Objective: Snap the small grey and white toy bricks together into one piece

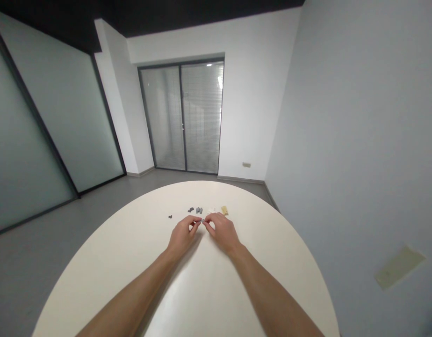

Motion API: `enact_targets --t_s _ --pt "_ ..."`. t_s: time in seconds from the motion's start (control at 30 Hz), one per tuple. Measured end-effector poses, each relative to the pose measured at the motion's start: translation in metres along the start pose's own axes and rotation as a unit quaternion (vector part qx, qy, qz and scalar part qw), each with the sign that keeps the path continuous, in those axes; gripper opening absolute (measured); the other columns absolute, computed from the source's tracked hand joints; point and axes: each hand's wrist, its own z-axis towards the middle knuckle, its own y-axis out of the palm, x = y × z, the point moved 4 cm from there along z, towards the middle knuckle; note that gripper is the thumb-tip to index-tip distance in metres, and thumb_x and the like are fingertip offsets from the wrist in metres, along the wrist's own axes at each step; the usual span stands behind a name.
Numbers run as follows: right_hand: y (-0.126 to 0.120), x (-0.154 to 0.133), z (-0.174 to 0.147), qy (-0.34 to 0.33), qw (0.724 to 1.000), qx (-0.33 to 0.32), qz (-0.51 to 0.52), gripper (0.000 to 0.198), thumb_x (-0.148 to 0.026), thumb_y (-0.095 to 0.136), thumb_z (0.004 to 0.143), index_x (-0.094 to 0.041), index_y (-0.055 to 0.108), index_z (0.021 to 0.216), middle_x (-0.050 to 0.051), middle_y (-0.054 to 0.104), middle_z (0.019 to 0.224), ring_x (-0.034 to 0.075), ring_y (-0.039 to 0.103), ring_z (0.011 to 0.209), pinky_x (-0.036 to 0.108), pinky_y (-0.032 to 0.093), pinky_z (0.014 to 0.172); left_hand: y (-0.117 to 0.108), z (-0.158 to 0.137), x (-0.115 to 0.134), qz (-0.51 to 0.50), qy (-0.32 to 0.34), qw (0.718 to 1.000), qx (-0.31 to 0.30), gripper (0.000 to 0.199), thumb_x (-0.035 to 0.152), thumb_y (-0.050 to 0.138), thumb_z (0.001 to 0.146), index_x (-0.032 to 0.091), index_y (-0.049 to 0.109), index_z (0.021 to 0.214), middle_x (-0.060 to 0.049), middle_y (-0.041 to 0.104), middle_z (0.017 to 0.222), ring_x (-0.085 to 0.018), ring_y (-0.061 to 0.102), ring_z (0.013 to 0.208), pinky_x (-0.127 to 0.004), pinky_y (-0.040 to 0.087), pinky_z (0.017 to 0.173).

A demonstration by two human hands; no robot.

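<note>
Over the far half of the round table, my left hand [184, 233] and my right hand [222, 230] meet with their fingertips pinched. Between them is a small grey piece [202, 220], too small to name and partly covered by the fingers. Just beyond the hands lie several small grey pieces [199, 210] and, left of those, dark pieces [190, 209]. One more dark piece [170, 216] sits apart at the left. Past my right hand are pale, whitish pieces [212, 210], partly hidden, and a yellow piece or group of pieces [225, 210].
The white round table [272, 262] has a curved edge all round. Beyond it stand a glass door [183, 119] with blinds and a frosted glass partition [61, 103] at the left. A plain wall [359, 117] rises close on the right, with a beige plate [400, 267] on it.
</note>
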Motion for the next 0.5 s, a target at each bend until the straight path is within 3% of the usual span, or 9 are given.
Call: enact_targets --t_s 0.5 --pt "-0.0019 -0.0019 0.0004 0.012 1.000 -0.004 -0.006 0.008 -0.029 0.057 0.096 -0.023 0.063 0.097 0.002 0.069 0.090 0.018 0.062 0.090 0.028 0.045 0.078 -0.0012 -0.0016 0.0080 0.004 -0.001 1.000 -0.020 0.032 0.039 0.046 0.094 0.023 0.071 0.104 -0.006 0.073 0.108 -0.021 0.065 0.098 -0.031 0.050 0.083"
